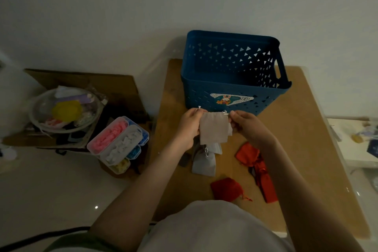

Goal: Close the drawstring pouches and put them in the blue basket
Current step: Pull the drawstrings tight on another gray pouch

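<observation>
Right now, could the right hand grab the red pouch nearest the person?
Probably not yet: the right hand pinches the top of the beige pouch. Nothing covers that red pouch, so once it lets go, likely yes.

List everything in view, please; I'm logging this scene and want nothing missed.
blue basket: one, blue, far end of the board.
held pouch: one, beige, between both hands.
grey pouches: at least two, grey, on the board below the hands.
red pouches: about three, red, on the board, right side.
board: one, brown, under everything above.
compartment box: one, clear, multicoloured contents, left of the board.
bowl: one, clear, far left.
left hand: pinches the pouch's top.
right hand: likewise.
</observation>
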Demonstrator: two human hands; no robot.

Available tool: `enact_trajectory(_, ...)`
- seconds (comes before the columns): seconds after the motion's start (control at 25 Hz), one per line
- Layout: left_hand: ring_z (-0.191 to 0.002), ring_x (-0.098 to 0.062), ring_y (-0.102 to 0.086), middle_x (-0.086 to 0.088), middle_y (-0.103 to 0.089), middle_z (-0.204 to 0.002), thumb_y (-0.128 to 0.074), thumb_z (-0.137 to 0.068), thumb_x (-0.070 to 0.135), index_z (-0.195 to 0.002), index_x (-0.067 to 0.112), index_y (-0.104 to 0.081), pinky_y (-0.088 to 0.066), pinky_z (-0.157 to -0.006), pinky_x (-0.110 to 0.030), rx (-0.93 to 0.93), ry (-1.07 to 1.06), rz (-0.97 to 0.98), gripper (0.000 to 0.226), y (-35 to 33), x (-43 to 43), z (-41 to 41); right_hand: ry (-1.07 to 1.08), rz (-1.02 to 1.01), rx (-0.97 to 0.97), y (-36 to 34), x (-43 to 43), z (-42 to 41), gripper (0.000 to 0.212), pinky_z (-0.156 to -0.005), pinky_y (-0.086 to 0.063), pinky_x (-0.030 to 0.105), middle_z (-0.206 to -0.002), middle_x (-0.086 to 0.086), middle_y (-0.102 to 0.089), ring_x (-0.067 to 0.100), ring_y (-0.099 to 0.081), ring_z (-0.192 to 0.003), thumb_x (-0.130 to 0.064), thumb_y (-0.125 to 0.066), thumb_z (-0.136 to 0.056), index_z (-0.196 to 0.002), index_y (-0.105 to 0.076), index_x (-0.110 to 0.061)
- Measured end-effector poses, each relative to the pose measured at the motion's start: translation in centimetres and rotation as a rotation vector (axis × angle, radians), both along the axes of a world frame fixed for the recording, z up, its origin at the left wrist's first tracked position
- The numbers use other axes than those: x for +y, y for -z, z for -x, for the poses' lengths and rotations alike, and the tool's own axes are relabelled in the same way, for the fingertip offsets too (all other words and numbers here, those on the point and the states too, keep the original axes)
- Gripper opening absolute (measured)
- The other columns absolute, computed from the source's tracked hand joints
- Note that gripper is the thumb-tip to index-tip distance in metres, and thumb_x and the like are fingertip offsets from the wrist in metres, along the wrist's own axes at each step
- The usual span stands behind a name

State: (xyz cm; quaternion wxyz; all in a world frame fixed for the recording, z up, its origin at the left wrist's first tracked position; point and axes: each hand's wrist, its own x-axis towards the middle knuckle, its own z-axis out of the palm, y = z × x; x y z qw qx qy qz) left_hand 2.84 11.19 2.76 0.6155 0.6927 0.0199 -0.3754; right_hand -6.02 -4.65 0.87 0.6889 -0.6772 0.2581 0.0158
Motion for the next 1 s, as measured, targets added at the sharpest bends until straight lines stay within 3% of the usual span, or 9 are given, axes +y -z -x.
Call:
enact_trajectory(0.12, -0.093, -0.018, -0.063, -0.007, -0.064, -0.100, -0.041, -0.100, 0.034, -0.099, 0.016, -0.059, -0.054, -0.083, -0.035, 0.018, -0.075, 0.000, 0.026, 0.0, -0.2, -0.4, 0.074, 0.030, -0.050, -0.3, -0.3, 0.1, 0.031, -0.061, -0.039, 0.024, -0.066, 0.003, -0.046, 0.012, -0.044, -0.060, -0.021, -0.041, -0.102, -0.076, -0.054, -0.011)
enact_trajectory(0.24, -0.081, -0.013, -0.058, -0.003, -0.060, -0.087, -0.039, -0.102, 0.028, -0.087, 0.014, -0.056, -0.051, -0.083, -0.030, 0.093, -0.252, 0.023, 0.026, 0.1, 0.2, -1.4, 0.281, 0.014, -0.093, -0.8, -1.2, 0.4, 0.032, -0.055, -0.032, 0.024, -0.056, -0.001, -0.036, 0.008, -0.034, -0.049, -0.016, -0.041, -0.101, -0.071, -0.048, -0.013)
enact_trajectory(0.4, -0.072, -0.011, -0.053, -0.007, -0.066, -0.097, -0.037, -0.102, 0.025, -0.079, 0.012, -0.051, -0.045, -0.072, -0.024, 0.387, -0.362, 0.484, 0.030, -0.5, 0.8, -1.8, 0.301, 0.034, -0.043, -0.2, -2.0, 0.8, 0.031, -0.056, -0.031, 0.027, -0.052, -0.003, -0.033, 0.010, -0.030, -0.048, -0.018, -0.043, -0.101, -0.071, -0.048, -0.013)
enact_trajectory(0.48, -0.067, -0.010, -0.050, -0.006, -0.070, -0.091, -0.034, -0.103, 0.029, -0.072, 0.014, -0.047, -0.040, -0.065, -0.023, 0.406, -0.357, 0.638, 0.036, -0.9, 1.0, -1.9, 0.213, 0.057, -0.023, -0.2, -1.9, 0.8, 0.030, -0.058, -0.031, 0.028, -0.055, -0.001, -0.034, 0.013, -0.031, -0.052, -0.020, -0.046, -0.100, -0.071, -0.049, -0.012)
enact_trajectory(0.64, -0.079, -0.007, -0.053, 0.006, -0.064, -0.080, -0.032, -0.102, 0.032, -0.089, 0.023, -0.059, -0.035, -0.072, -0.024, 0.118, -0.166, 0.486, 0.031, -1.6, 1.6, -2.4, 0.124, 0.183, 0.012, -1.7, -1.9, 0.6, 0.029, -0.057, -0.032, 0.026, -0.059, 0.001, -0.039, 0.012, -0.036, -0.055, -0.024, -0.048, -0.099, -0.074, -0.052, -0.010)
enact_trajectory(0.8, -0.078, -0.007, -0.064, 0.004, -0.068, -0.079, -0.044, -0.098, 0.010, -0.105, 0.018, -0.060, -0.046, -0.071, -0.019, -0.169, 0.068, 0.443, 0.019, -2.1, 1.8, -2.8, -0.093, 0.450, 0.076, -4.1, -0.8, -0.2, 0.038, -0.058, -0.032, 0.027, -0.060, -0.004, -0.044, 0.011, -0.039, -0.056, -0.037, -0.046, -0.099, -0.068, -0.056, -0.018)
enact_trajectory(0.92, -0.078, -0.004, -0.063, -0.001, -0.066, -0.091, -0.055, -0.095, 0.016, -0.116, 0.019, -0.056, -0.047, -0.067, -0.016, -0.388, 0.383, 0.204, 0.022, -3.8, 1.7, -3.2, -0.177, 0.543, 0.002, -6.5, 0.9, -1.7, 0.036, -0.066, -0.041, 0.032, -0.073, 0.003, -0.058, 0.014, -0.053, -0.068, -0.034, -0.043, -0.100, -0.089, -0.065, -0.008)
enact_trajectory(1.0, -0.074, 0.000, -0.061, 0.006, -0.063, -0.083, -0.061, -0.091, 0.018, -0.112, 0.022, -0.056, -0.047, -0.067, -0.016, -0.427, 0.547, 0.129, 0.022, -4.5, 1.4, -2.9, -0.261, 0.555, -0.082, -7.7, 1.7, -2.5, 0.029, -0.070, -0.039, 0.034, -0.077, 0.006, -0.056, 0.015, -0.052, -0.071, -0.027, -0.045, -0.100, -0.086, -0.061, -0.007)
